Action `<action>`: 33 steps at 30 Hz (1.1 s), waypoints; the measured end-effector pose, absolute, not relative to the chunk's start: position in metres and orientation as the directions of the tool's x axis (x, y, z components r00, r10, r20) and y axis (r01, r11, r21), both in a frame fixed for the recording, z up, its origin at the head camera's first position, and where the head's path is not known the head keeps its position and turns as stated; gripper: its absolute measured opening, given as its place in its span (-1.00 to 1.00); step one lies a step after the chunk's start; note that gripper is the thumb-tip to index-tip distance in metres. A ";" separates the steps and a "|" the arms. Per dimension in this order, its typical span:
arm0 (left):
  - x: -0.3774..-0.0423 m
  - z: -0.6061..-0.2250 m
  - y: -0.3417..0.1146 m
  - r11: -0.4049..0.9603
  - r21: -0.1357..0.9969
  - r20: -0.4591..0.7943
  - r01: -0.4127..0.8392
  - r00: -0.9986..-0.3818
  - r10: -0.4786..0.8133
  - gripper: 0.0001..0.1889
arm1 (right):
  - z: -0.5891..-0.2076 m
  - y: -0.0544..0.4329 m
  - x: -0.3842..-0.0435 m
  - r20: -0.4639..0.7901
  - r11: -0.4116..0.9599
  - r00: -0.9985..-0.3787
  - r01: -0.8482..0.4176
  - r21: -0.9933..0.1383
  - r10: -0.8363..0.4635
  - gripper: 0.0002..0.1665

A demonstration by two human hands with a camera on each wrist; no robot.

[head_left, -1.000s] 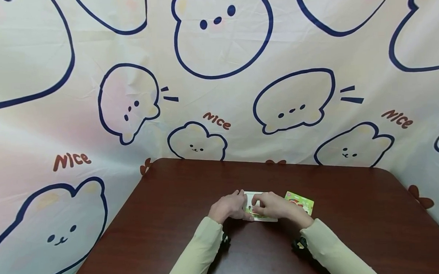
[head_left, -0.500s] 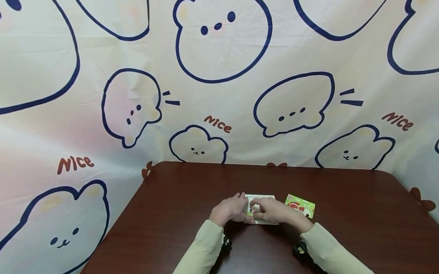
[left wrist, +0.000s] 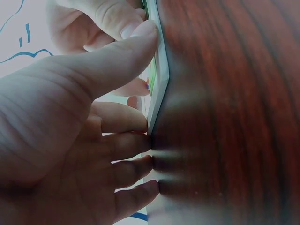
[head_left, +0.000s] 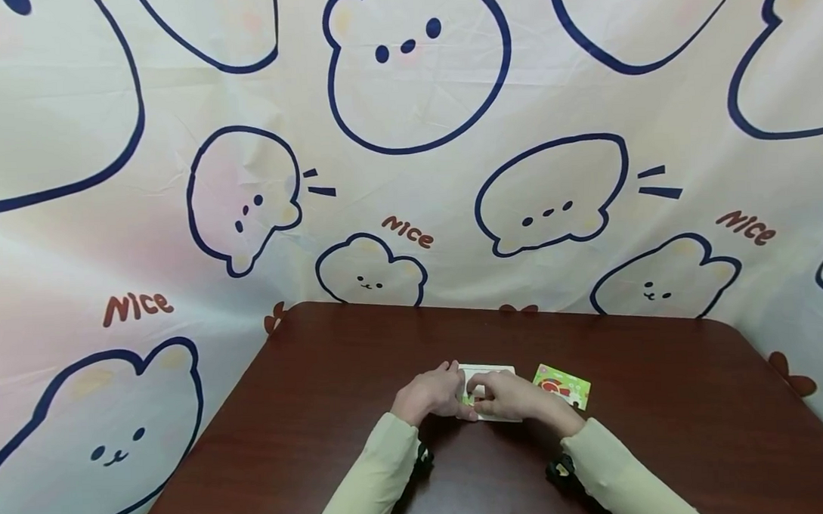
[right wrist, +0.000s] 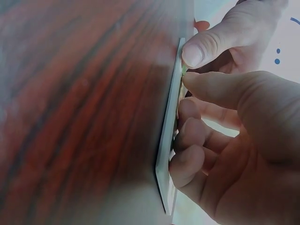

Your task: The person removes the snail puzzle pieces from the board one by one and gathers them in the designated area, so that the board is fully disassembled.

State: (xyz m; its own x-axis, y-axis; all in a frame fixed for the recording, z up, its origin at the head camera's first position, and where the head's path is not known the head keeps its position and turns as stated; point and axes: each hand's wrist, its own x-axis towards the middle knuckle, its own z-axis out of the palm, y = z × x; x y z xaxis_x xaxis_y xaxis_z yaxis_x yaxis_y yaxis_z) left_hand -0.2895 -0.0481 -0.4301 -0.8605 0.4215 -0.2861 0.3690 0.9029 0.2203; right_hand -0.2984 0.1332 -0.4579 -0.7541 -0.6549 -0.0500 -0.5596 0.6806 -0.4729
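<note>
A thin white-framed board [head_left: 492,368] with a partly visible green picture lies flat on the table. My left hand [head_left: 428,394] holds its left end; in the left wrist view the thumb [left wrist: 136,47] rests on the near edge while the other fingertips touch the side edge and table. Over the middle of the board is my right hand [head_left: 508,396], its fingers bent. In the right wrist view the right thumb [right wrist: 211,86] and bent fingertips meet the board's face [right wrist: 171,190]. Whether a small piece sits between them is hidden.
To the right of the board lies a green card [head_left: 566,386] with a red and white picture, partly behind the right forearm. The brown table [head_left: 360,349] reaches back to a printed cloth [head_left: 450,180] with cartoon bears.
The head view has tilted slightly upward since a second ago. Both hands stay at the board, with only small finger movement of the right hand.
</note>
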 end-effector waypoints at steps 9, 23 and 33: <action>-0.288 -0.433 -0.046 0.912 0.226 -0.300 0.343 -0.866 0.400 -0.26 | -0.459 0.129 -0.300 -0.081 0.658 -0.759 -0.500 -0.564 -0.646 -0.83; -0.290 -0.434 -0.049 0.914 0.235 -0.299 0.331 -0.870 0.392 0.00 | -0.462 0.129 -0.306 -0.102 0.659 -0.760 -0.478 -0.582 -0.641 -0.79; -0.293 -0.430 -0.048 0.921 0.237 -0.312 0.308 -0.874 0.372 0.08 | -0.455 0.130 -0.306 -0.109 0.592 -0.730 -0.448 -0.671 -0.675 -0.69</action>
